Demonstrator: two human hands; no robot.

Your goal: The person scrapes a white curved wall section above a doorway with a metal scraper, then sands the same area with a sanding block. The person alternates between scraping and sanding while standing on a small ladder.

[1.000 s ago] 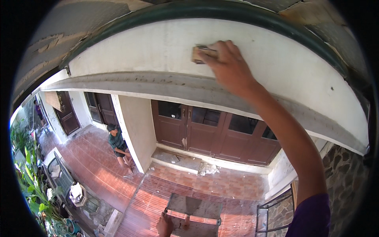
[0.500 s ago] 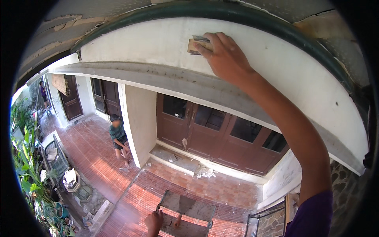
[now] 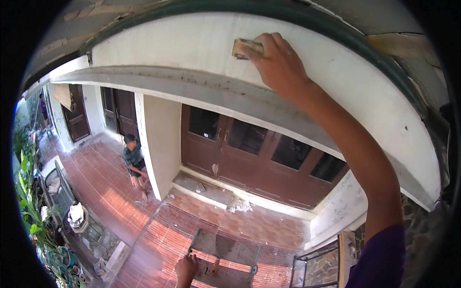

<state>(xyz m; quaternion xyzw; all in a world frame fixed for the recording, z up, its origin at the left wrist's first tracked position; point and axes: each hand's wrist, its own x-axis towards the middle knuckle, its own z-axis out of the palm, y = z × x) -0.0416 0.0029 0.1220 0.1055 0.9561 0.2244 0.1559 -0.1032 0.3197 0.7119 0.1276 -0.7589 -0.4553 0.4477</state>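
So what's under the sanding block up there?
The sanding block lies flat against the white beam, pressed there by the right hand. The wall patch beneath it is covered, so its condition cannot be seen.

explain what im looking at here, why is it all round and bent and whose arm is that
This is one picture from a wide fisheye camera worn on a person's head, so straight edges bow toward the rim. There is no machine: the arms are the wearer's own.

The right hand reaches up and presses a small tan sanding block against a white curved beam with a dark green band above it. The purple sleeve belongs to that arm. The left hand is low in the picture, gripping the edge of a grey metal platform the wearer seems to be standing on.

Far below lies a red tiled terrace in front of brown double doors. Another person in a green top sits by a white pillar, and potted plants line the left side.
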